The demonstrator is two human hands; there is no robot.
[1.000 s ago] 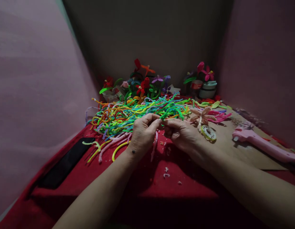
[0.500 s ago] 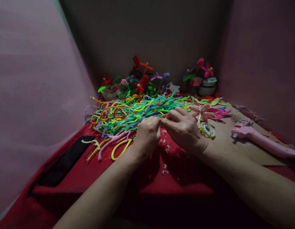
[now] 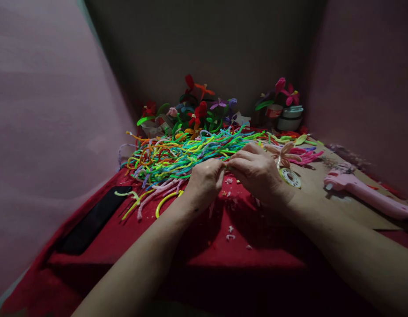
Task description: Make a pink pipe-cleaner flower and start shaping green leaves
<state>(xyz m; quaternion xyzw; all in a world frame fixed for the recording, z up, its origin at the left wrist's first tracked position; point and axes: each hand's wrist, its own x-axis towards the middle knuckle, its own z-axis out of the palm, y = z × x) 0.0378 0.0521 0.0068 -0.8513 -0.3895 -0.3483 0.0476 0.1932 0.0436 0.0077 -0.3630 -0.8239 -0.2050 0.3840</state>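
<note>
Over the near edge of a heap of colourful pipe cleaners (image 3: 177, 160), my two hands meet with their fingertips almost touching. My left hand (image 3: 205, 182) is closed, thumb pressed against the curled fingers. My right hand (image 3: 257, 171) is closed in a pinch just beside it. Whatever lies between the fingertips is too small and hidden to make out. Pale fluff scraps (image 3: 230, 237) are scattered on the red cloth (image 3: 204, 253) below. A peach pipe-cleaner flower (image 3: 282, 154) and a yellow-rimmed spool (image 3: 291, 178) lie right of my right hand.
A pink glue gun (image 3: 365, 191) rests on a brown board (image 3: 318, 202) at the right. The black flat phone-like slab (image 3: 94, 220) lies at the left. Finished pipe-cleaner flowers (image 3: 198, 113) and a lidded jar (image 3: 290, 119) stand along the back. Pink panels flank both sides.
The view has shifted slightly. My hands stay together at the heap's edge, with the right wrist and fingers turned a little. Less of the yellow loop beside my left forearm shows.
</note>
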